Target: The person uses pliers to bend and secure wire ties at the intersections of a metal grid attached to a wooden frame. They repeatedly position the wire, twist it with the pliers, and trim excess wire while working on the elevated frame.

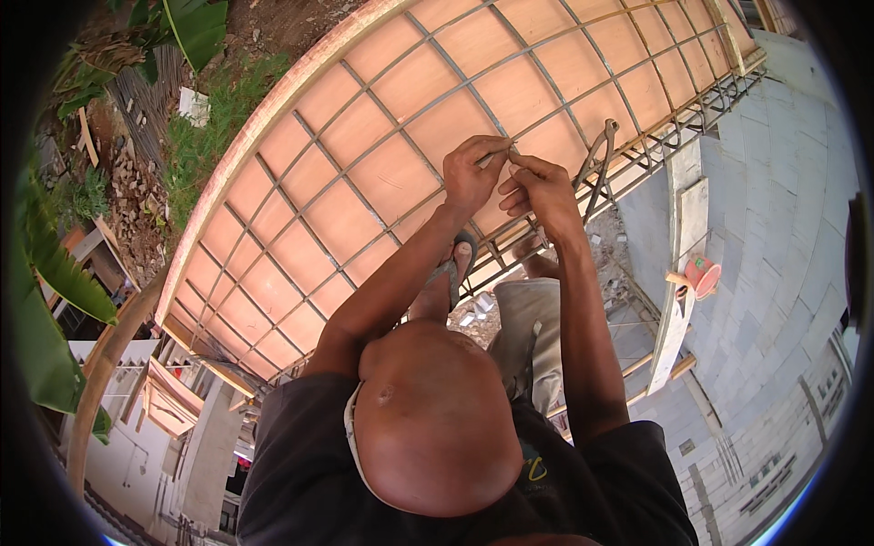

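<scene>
My left hand (474,173) and my right hand (543,194) meet fingertip to fingertip over a grid of steel bars (341,171). Both are closed in a pinch. Whatever lies between the fingers is too small to make out. The bars cross above an orange-brown plywood panel (512,96). Just right of my right hand, a pair of pincers (598,162) rests against the bars, jaws toward the far side, and neither hand grips it. A sandaled foot (462,254) stands at the grid's near edge, below my left wrist.
A raised timber edge (273,102) curves along the panel's far left side. At the right, a pink-red container (702,275) sits by a plank (672,337), high above a grey block wall (774,200). Broken bricks (137,196) and green leaves (196,35) lie beyond the left edge.
</scene>
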{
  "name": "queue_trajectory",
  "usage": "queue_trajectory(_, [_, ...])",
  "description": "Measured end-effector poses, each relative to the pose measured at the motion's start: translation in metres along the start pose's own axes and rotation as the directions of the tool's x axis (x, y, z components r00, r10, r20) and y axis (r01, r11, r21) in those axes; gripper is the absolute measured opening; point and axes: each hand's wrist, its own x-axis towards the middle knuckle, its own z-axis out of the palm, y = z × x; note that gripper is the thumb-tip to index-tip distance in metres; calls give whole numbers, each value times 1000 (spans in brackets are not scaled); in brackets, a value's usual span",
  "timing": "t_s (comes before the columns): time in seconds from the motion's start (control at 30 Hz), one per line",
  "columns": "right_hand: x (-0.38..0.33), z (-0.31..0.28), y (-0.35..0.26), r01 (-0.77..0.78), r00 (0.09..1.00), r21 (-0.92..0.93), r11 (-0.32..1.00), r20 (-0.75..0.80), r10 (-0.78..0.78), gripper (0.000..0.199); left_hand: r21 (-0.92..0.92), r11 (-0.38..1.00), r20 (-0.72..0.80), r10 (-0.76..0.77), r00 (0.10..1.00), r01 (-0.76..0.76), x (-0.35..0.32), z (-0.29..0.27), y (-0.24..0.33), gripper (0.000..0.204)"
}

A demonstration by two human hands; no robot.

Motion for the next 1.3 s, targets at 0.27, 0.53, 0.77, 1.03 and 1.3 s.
queue_trajectory(0.27, [26,26,-28,23,940,-323,946,-316,-131,33,71,992,5,101,995,-101,-5,0,-9,15])
queue_trajectory(0.53, [69,-21,21,222,840,-737,638,-187,-509,21,-23,993,20,117,993,-117,-1,-2,-10,12])
queue_trajectory(0.77, [51,9,12,198,870,-904,379,-16,-493,20,-28,998,130,-52,990,56,10,-9,-3,18])
queue_trajectory(1.03, [56,11,26,210,865,-752,625,-156,-477,29,-422,857,281,-186,941,295,13,-18,-25,47])
queue_trajectory(1.3, [63,5,31,-25,977,117,993,-208,49,38,-290,695,597,-407,692,658,39,-17,-31,56])
